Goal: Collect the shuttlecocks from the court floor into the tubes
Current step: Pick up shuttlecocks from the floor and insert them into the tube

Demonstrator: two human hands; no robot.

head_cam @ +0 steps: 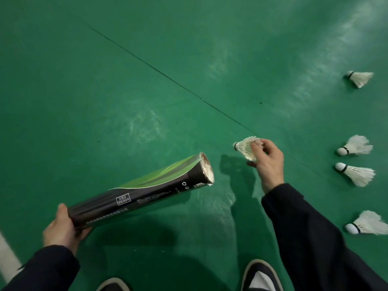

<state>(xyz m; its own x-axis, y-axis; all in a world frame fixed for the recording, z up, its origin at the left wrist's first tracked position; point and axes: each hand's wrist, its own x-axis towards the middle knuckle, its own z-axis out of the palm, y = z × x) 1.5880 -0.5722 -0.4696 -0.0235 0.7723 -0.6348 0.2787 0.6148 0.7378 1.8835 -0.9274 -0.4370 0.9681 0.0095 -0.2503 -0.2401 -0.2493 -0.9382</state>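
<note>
A white feathered shuttlecock point(245, 149) is pinched by the right hand point(267, 162). A black-and-green tube point(138, 192), frayed at its open mouth, is gripped by the left hand point(62, 227).

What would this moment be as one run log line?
left hand: holds tube | right hand: pinches shuttlecock, cork toward tube mouth | floor: four shuttlecocks at right | step: insert next

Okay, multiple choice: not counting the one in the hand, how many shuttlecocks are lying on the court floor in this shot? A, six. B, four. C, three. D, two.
B: four shuttlecocks lie on the green floor at the right edge, while the right hand holds a fifth.
</note>
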